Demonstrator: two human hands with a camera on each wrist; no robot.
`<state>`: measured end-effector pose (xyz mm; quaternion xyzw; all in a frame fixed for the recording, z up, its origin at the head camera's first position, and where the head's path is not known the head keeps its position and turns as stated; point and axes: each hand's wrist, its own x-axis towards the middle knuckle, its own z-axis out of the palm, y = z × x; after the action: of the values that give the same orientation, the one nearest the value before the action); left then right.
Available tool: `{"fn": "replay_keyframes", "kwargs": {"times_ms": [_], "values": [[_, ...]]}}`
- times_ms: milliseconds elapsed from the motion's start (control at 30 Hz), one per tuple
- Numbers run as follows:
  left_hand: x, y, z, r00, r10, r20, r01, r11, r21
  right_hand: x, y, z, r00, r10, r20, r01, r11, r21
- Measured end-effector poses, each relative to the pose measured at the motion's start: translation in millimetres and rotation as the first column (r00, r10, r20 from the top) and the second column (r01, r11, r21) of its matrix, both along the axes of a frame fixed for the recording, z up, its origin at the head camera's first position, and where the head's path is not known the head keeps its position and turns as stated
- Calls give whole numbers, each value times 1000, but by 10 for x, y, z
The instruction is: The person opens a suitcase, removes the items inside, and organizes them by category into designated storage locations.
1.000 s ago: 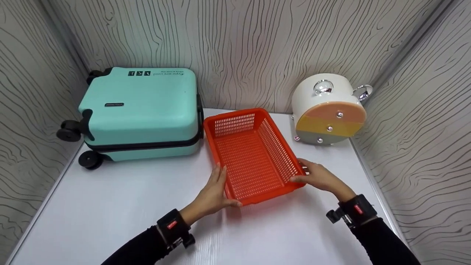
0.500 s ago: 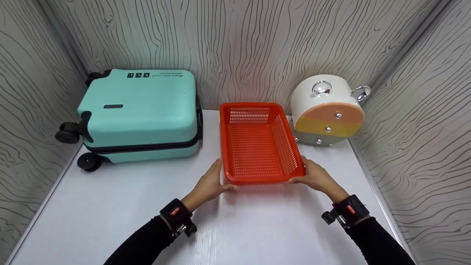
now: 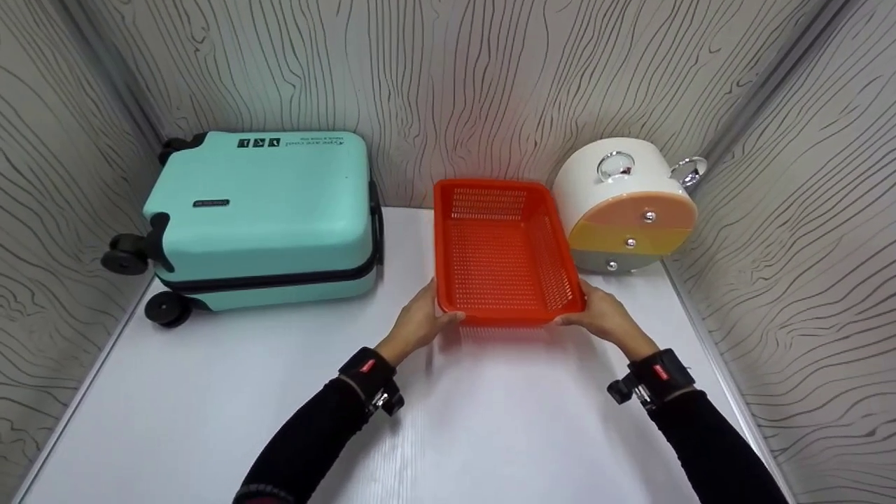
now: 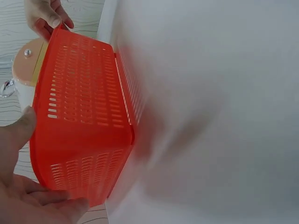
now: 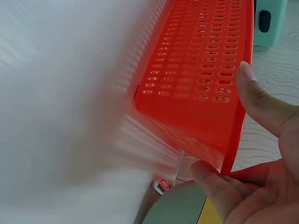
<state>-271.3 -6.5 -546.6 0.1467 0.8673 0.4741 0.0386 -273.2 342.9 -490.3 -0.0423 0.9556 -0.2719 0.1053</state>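
Note:
Between the suitcase and a round drawer box stands a red plastic basket [image 3: 500,269] with slotted walls, its inside bare. My left hand [image 3: 420,318] grips the near left corner, thumb on the front and fingers along the left wall. On the near right corner, my right hand [image 3: 605,315] holds in the same way. In the left wrist view the left hand [image 4: 32,200] has its thumb at the rim of the basket [image 4: 84,84]. The right wrist view has the right hand [image 5: 261,200] around the rim corner. Whether the basket's underside touches the table cannot be told.
A mint-green suitcase [image 3: 266,196] with black wheels lies on the left. At the back right, the white round drawer box [image 3: 602,164], with orange, yellow and grey-green fronts and silver knobs, stands right beside the basket. Wood-patterned walls [image 3: 455,84] enclose the white table [image 3: 490,427].
Both hands have moved the basket away from me and to the right, up beside the drawer box. It has turned from slanted to nearly straight. The suitcase and drawer box stay put.

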Motion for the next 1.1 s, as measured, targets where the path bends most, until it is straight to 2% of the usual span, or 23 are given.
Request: {"fn": "replay_keyframes", "kwargs": {"times_ms": [167,200,300,400,467,567,600,667,767,800,833,867,900,967,1033,1100], "values": [[-140,110,-14,1000,-10,-14,9,1000,-25,-65,84,-25,1000,-22,-10,23,1000,22],[-125,146,62,1000,-6,13,7,1000,-29,-68,104,-36,999,-27,-17,27,999,22],[-144,200,61,999,8,36,-5,997,-72,-88,143,-65,999,-41,-32,42,999,18],[-116,142,131,998,28,60,-20,991,-135,-129,148,-72,997,-56,-48,57,998,10],[-93,43,216,999,34,39,-26,980,-198,-160,142,-62,997,-68,-46,69,998,6],[-65,-171,407,997,29,-69,-48,955,-294,-188,140,-25,996,-77,-50,78,997,10],[-65,-256,472,991,19,-134,-61,945,-322,-193,141,-10,996,-76,-52,77,997,18],[-78,-449,602,962,3,-272,-105,926,-362,-192,140,23,996,-71,-53,72,997,31],[-138,-766,766,889,-7,-458,-203,891,-406,-185,137,77,997,-61,-56,64,996,56],[-166,-873,807,864,-3,-503,-240,877,-417,-182,136,96,997,-59,-55,62,996,65],[-194,-980,845,852,7,-524,-272,861,-430,-178,133,115,997,-61,-52,65,996,66],[-222,-1084,877,847,21,-531,-300,844,-444,-173,127,136,997,-62,-49,66,995,68],[-249,-1181,903,850,39,-525,-324,825,-463,-170,122,154,997,-62,-48,66,995,72],[-294,-1360,936,878,88,-471,-348,793,-500,-160,101,188,997,-60,-43,63,996,68],[-328,-1499,949,912,130,-389,-342,764,-547,-151,71,215,997,-56,-48,58,997,54],[-353,-1588,946,935,149,-323,-321,744,-585,-149,28,241,997,-45,-62,48,998,33]]}}
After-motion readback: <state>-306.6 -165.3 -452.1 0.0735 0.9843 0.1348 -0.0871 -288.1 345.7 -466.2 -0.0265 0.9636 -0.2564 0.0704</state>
